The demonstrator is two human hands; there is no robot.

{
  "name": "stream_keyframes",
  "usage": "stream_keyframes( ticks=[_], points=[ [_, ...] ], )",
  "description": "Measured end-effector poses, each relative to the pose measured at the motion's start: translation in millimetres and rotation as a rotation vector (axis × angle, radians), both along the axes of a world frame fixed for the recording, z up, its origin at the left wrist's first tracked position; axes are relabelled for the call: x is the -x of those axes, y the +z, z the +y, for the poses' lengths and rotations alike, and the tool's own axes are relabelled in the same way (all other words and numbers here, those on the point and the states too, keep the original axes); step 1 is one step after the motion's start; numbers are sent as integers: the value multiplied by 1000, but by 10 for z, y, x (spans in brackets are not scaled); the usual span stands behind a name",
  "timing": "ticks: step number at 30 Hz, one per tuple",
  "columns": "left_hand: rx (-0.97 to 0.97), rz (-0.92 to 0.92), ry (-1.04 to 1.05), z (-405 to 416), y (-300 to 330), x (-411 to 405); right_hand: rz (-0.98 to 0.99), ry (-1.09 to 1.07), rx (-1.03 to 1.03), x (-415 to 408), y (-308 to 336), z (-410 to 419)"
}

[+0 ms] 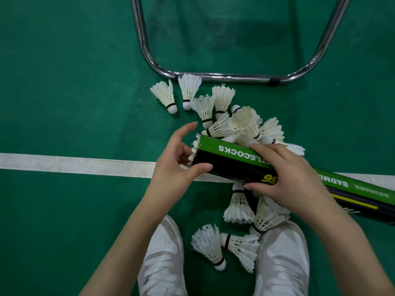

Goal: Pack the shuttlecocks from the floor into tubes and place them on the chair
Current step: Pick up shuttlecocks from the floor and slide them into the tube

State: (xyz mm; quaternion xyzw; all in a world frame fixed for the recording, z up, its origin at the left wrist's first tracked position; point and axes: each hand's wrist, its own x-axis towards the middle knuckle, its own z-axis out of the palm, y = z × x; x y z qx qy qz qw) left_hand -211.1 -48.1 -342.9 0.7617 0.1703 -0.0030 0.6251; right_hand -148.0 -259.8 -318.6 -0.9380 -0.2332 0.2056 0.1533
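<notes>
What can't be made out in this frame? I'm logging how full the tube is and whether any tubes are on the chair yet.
Head view only:
- Tube contents: its wall is opaque, and the left hand covers the open end where feathers poke out.
- Tube's far end: cut off by the right edge.
- Chair seat: beyond the top edge; only chrome legs show.
- Shuttlecocks under the tube and right hand: too overlapped to count.
</notes>
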Motion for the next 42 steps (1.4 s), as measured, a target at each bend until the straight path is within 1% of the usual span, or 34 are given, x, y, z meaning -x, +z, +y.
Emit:
stream_keyframes(
  ticks=[4, 7, 9, 14, 17, 25, 30, 35, 39, 42],
  points=[
    [27, 2, -55, 4, 38, -10, 5, 4, -3, 10, 7, 4],
    [100, 19, -121, 4, 63, 4, 1, 6, -2, 8, -8, 15],
    [144, 22, -127, -12, 84, 16, -5, 8, -7, 6, -19, 18],
    [112, 14, -129, -22, 91, 26, -8, 14, 3, 4, -29, 17],
    [113, 43, -122, -48, 105, 12, -20, 24, 2, 7, -36, 26],
    [5, 42, -86, -82, 68, -33, -20, 40, 6, 12, -40, 36],
    [36, 33, -79, -78, 78, -30, -15, 42, 7, 12, -40, 30],
    [73, 33, -117, -72, 69, -24, -18, 50, 7, 14, -48, 28],
    [41, 30, -150, -65, 59, -26, -23, 56, 9, 25, -58, 36],
    [60, 34, -186, -54, 65, -28, -27, 56, 1, 28, -64, 37]
  ],
)
